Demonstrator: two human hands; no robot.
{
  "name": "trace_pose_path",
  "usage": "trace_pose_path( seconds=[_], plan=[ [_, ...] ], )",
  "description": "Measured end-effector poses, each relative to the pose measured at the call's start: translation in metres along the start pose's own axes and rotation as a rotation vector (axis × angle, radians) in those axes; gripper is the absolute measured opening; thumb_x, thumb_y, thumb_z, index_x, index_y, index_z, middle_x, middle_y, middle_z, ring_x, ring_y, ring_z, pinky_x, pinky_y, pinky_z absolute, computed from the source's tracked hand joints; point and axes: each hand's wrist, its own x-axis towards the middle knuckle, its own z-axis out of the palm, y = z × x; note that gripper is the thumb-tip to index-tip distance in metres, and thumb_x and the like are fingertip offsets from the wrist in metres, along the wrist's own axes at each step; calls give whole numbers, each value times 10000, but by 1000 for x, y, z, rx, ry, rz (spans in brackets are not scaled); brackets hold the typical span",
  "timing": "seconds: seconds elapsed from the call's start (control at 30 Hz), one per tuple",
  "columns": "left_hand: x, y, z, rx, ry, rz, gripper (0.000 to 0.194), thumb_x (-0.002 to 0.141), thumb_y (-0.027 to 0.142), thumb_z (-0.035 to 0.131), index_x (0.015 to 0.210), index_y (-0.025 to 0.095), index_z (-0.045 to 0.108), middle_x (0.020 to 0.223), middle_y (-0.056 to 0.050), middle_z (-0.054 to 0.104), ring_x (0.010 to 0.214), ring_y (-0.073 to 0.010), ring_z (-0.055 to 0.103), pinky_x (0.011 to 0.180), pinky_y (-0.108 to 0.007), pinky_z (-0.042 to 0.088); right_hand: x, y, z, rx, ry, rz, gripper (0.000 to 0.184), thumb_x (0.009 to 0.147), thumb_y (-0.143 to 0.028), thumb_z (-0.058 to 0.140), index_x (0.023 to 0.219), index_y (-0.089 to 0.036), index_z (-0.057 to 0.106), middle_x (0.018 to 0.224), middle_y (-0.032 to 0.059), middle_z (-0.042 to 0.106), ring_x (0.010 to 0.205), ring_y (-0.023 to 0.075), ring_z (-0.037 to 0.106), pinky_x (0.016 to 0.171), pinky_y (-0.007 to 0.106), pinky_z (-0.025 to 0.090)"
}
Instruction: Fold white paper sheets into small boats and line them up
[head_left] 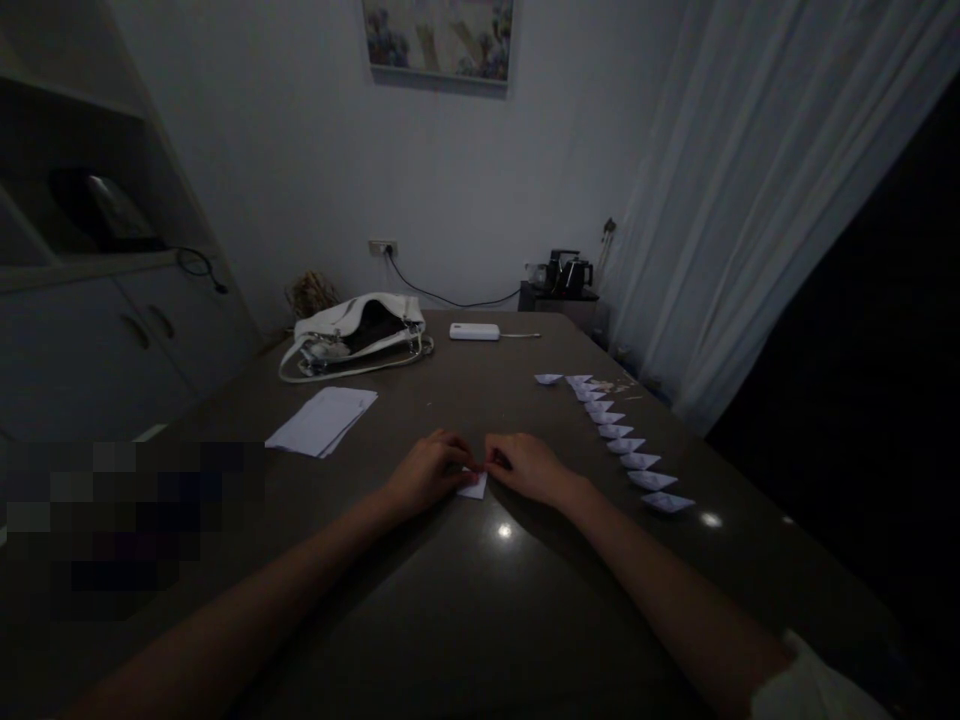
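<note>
A small folded piece of white paper point(472, 488) lies on the dark table between my hands. My left hand point(435, 464) is closed, its thumb and fingers pinching the paper's upper left side. Opposite it, my right hand point(525, 464) pinches the paper's upper right corner, fingers curled in. Part of the paper is hidden under the fingers. To the right, several folded paper boats point(628, 446) form a slanting row, and one more paper boat point(549, 379) sits just left of the row's far end. A stack of white paper sheets point(324, 420) rests to the left.
A white handbag point(360, 335) stands at the far left of the table point(420, 610). Near the back edge lies a white power bank point(474, 331) with a short cable. Small scraps point(611, 387) lie beside the far boats. A black kettle point(576, 274) stands on a cabinet behind.
</note>
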Motion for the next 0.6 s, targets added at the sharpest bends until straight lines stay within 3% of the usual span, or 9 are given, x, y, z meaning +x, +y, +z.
trace_pose_path(
  seconds=[0.43, 0.6],
  plan=[
    [1, -1, 0, -2, -2, -23, 102, 777, 230, 651, 842, 206, 727, 950, -58, 642, 932, -212, 555, 809, -297, 404, -9, -9, -6, -37, -176, -173, 51, 756, -184, 668, 747, -181, 618, 731, 6, 616, 646, 138, 531, 569, 234, 300],
    [0, -1, 1, 5, -2, -10, 114, 782, 237, 655, 868, 213, 726, 949, -49, 642, 929, -202, 557, 814, -291, 405, -8, -6, -10, 127, -176, -148, 27, 779, -186, 636, 799, -169, 630, 714, -8, 602, 623, 111, 534, 556, 202, 323]
  ],
)
